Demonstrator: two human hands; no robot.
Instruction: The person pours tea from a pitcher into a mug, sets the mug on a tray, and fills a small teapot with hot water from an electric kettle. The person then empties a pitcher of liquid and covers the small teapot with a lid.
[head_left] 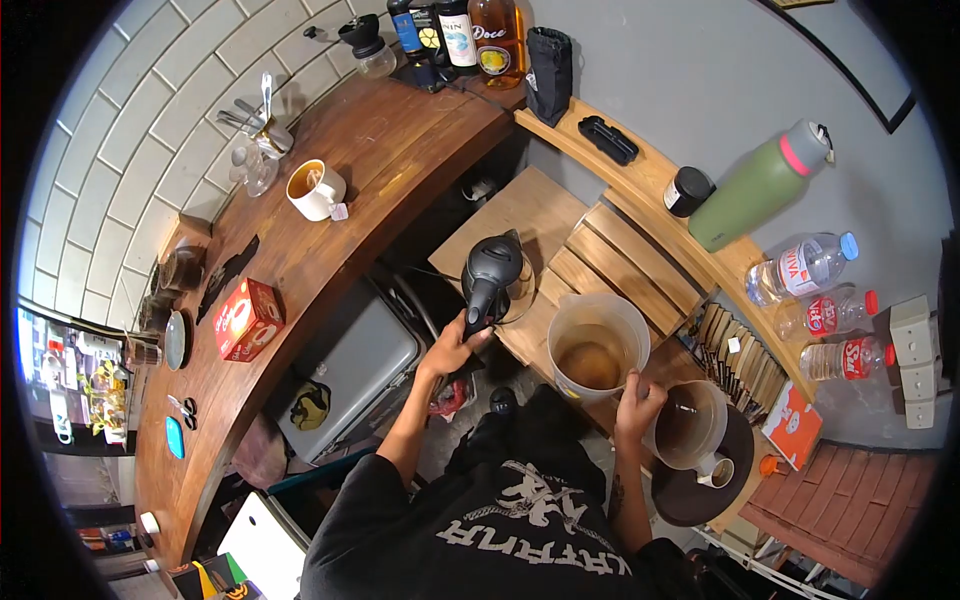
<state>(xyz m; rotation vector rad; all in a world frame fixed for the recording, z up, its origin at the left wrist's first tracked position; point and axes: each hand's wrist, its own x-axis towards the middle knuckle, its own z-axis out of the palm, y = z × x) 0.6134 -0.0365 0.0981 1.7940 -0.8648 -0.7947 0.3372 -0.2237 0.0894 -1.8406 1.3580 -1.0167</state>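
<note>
My left hand (455, 349) is closed around the handle of a black electric kettle (493, 262), which is over a low wooden surface (545, 200). In my right hand (639, 406) is the handle of a translucent plastic pitcher (628, 320). The pitcher's mouth faces up, and its inside looks brownish at the bottom. Right of it, a second translucent pitcher (688, 425) is above a dark round seat (735, 495), beside a small white cup (716, 472). On the counter stands a white mug (318, 203) of amber liquid with a tea bag tag hanging outside.
The curved wooden counter (400, 150) on the left holds a red box (247, 320), scissors (185, 408) and several bottles at the back. Along the right shelf (655, 180) stand a green flask (750, 195), a black jar (688, 191) and plastic bottles (800, 270). Books (735, 355) sit below.
</note>
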